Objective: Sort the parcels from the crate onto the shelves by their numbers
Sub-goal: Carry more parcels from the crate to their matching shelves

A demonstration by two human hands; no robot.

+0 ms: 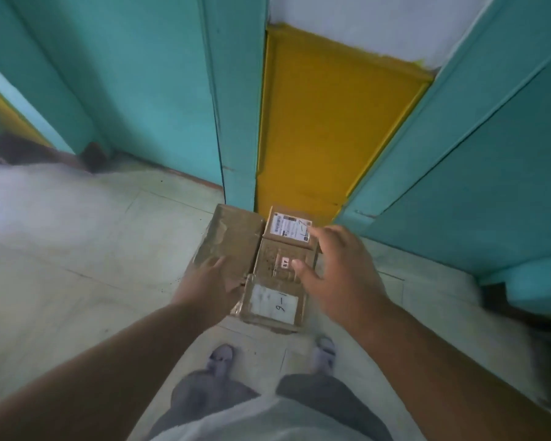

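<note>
- Head view looks down on both arms reaching forward over a cluster of cardboard parcels held or stacked in front of the person's legs.
- The left hand (209, 280) lies flat with straight fingers on the plain brown parcel (233, 240) on the left.
- The right hand (337, 265) is spread and relaxed over the right-hand parcels, thumb touching the middle parcel (283, 259), fingertips at the far labelled parcel (288, 229).
- The nearest parcel (272, 302) carries a white label with handwriting that reads roughly "9-1".
- Below is a pale tiled floor (77, 249); ahead stand teal panels (140, 90) with a yellow panel (328, 122) between them.
- What supports the parcels is hidden, the far label's number is hard to read, and the edges of the view are blurred.
</note>
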